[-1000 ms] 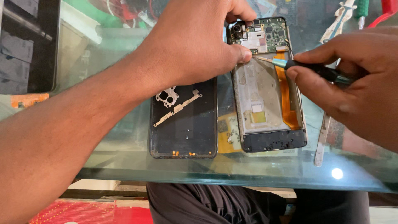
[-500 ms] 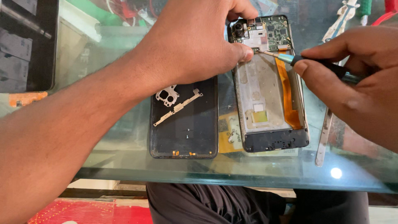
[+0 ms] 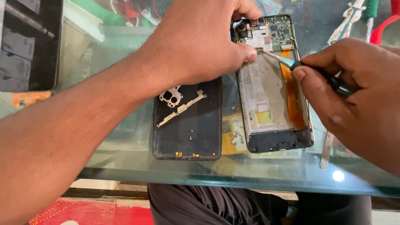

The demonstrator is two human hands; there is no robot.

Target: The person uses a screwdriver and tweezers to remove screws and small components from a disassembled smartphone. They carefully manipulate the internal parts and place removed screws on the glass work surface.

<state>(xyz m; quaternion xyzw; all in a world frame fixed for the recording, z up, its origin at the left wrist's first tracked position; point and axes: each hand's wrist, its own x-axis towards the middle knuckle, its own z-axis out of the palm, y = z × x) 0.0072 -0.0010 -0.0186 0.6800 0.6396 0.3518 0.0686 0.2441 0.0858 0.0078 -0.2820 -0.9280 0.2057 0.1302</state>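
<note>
Your left hand [image 3: 200,41] reaches across the glass table [image 3: 125,162] and presses down on the upper end of the opened phone [image 3: 273,87], thumb tip against the edge of its green circuit board [image 3: 277,29], the other fingers curled over the phone's top left corner. The phone lies flat, back removed, with the camera modules at the top, a bare metal frame in the middle, an orange flex cable [image 3: 291,100] running down its right side and a dark lower board at the bottom end.

Your right hand [image 3: 350,96] is closed around a small screwdriver [image 3: 308,71] with a dark handle and a light blue collar. Its thin shaft slants up and to the left, and the tip sits at the lower edge of the circuit board, just beside your left thumb; whether it is seated in a screw is too small to tell.

Just left of the phone lies its black back cover [image 3: 187,125], inside up. On the cover rest a metal camera bracket [image 3: 171,96] and a slim metal strip [image 3: 181,109], close together. Metal tweezers [image 3: 326,150] lie on the glass at the phone's lower right, partly under your right hand.
</note>
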